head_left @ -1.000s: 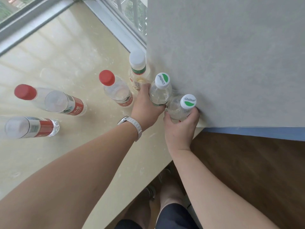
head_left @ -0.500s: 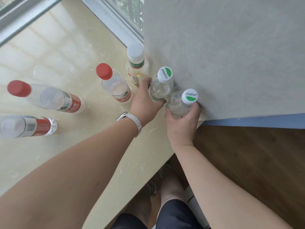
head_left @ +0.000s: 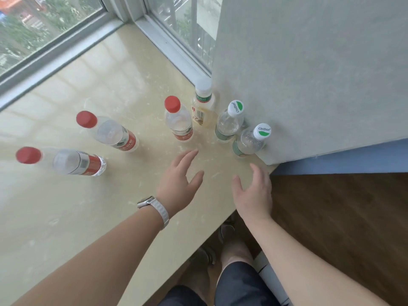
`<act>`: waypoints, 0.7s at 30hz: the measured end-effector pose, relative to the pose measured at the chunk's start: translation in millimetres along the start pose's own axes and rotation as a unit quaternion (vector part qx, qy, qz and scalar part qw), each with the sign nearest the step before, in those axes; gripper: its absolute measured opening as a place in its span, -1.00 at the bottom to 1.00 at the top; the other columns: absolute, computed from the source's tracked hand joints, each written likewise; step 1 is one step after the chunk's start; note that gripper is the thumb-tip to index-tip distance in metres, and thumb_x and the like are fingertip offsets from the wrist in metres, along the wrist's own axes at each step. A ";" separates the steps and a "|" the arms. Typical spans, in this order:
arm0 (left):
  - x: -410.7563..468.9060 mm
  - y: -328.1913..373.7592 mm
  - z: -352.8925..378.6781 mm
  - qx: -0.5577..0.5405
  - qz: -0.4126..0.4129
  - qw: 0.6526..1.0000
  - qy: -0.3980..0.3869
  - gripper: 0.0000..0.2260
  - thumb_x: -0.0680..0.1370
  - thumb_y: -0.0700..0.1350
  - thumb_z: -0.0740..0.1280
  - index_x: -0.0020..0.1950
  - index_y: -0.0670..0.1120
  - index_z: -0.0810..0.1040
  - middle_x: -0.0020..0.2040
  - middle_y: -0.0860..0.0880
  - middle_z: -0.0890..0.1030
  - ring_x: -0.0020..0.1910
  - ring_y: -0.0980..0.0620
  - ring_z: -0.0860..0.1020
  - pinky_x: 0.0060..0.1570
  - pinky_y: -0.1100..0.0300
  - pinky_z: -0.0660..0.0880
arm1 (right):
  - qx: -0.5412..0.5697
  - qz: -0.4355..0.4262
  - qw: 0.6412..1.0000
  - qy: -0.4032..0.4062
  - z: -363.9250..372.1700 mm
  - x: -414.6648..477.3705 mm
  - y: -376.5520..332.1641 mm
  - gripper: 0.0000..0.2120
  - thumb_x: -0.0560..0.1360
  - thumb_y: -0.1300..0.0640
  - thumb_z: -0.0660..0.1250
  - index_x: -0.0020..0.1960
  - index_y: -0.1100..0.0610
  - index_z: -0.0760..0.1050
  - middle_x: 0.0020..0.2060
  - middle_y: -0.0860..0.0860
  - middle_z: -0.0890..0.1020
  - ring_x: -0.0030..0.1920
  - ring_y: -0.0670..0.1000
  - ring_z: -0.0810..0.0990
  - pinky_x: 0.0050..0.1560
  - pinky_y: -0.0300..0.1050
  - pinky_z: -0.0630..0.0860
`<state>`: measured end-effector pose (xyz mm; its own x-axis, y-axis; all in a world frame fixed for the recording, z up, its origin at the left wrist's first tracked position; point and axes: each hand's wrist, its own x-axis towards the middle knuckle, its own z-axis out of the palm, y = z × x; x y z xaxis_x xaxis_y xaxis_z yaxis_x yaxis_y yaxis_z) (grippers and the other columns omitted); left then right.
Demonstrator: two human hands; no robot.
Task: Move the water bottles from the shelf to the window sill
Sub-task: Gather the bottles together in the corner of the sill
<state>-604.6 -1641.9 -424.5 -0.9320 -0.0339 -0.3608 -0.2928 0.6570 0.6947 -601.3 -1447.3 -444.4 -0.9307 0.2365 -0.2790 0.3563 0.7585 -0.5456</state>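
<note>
— What are the hands doing?

— I'm seeing my left hand (head_left: 180, 184) and right hand (head_left: 254, 193) both hovering spread, holding nothing.

— And the bottles?

— Six clear plastic bottles are standing on the glossy cream window sill (head_left: 66, 217); the two green-capped bottles (head_left: 249, 140) are sitting beside the wall (head_left: 309, 74), seemingly holding water.

six bottles (head_left: 229, 123) upright on sill (head_left: 66, 206) | left hand (head_left: 180, 184), right hand (head_left: 254, 195) spread, empty

Bare forearms, no sleeves — a white-banded watch (head_left: 154, 207) on the left wrist, dark shorts (head_left: 238, 288) below.
</note>
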 end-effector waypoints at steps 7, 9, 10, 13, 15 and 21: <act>-60.8 -46.2 -38.4 0.156 -0.021 0.986 0.047 -0.44 0.52 0.19 0.16 0.47 -0.01 0.43 0.44 -0.14 0.48 0.45 -0.22 0.38 0.36 -0.17 0.37 | -0.165 -0.185 0.961 -0.124 2.3 -30.5 -38.0 -0.41 0.57 -0.15 0.24 0.49 0.14 0.34 0.49 0.12 0.36 0.50 0.14 0.27 0.46 0.06 0.23; -78.3 -55.5 -51.6 0.165 -0.055 0.982 0.070 -0.44 0.53 0.20 0.15 0.47 -0.02 0.44 0.46 -0.14 0.46 0.48 -0.21 0.35 0.39 -0.16 0.31 | -0.202 -0.228 0.940 -0.152 6.1 -37.4 -52.5 -0.38 0.58 -0.18 0.19 0.54 0.10 0.27 0.54 0.09 0.29 0.54 0.11 0.20 0.49 0.03 0.17; -87.0 -60.4 -57.9 0.172 -0.074 0.979 0.080 -0.45 0.55 0.20 0.17 0.48 -0.01 0.42 0.49 -0.14 0.42 0.50 -0.19 0.31 0.43 -0.14 0.25 | -0.219 -0.249 0.928 -0.167 8.1 -40.4 -59.9 -0.37 0.59 -0.20 0.16 0.56 0.09 0.23 0.56 0.07 0.26 0.55 0.10 0.17 0.50 0.01 0.13; -112.3 -76.8 -74.1 0.196 -0.128 0.968 0.097 -0.48 0.61 0.16 0.24 0.55 0.04 0.33 0.58 -0.09 0.28 0.57 -0.13 0.16 0.51 -0.07 0.06 | -0.248 -0.296 0.901 -0.200 16.5 -48.8 -82.7 -0.35 0.60 -0.23 0.11 0.59 0.07 0.16 0.59 0.06 0.18 0.57 0.08 0.10 0.53 0.00 0.05; -126.7 -87.1 -84.5 0.206 -0.157 0.960 0.107 -0.46 0.61 0.18 0.21 0.57 0.07 0.28 0.60 -0.07 0.22 0.59 -0.12 0.11 0.53 -0.06 0.01 | -0.258 -0.319 0.887 -0.209 23.9 -53.6 -99.0 -0.35 0.60 -0.23 0.11 0.59 0.06 0.16 0.59 0.06 0.17 0.57 0.09 0.10 0.52 0.00 0.04; -148.3 -112.0 -112.4 0.200 -0.213 0.946 0.141 -0.46 0.62 0.17 0.18 0.57 0.06 0.23 0.62 -0.06 0.17 0.59 -0.09 0.07 0.52 -0.02 0.01 | -0.284 -0.366 0.861 -0.208 51.9 -58.0 -144.4 -0.36 0.58 -0.20 0.18 0.56 0.09 0.21 0.56 0.07 0.23 0.54 0.10 0.15 0.46 -0.02 0.08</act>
<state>-457.5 -1795.2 -378.9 -0.7836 -0.5229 -0.3355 -0.6036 0.7686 0.2119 -594.4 -1602.0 -390.5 -0.7365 -0.5800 -0.3482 -0.5217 0.8146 -0.2533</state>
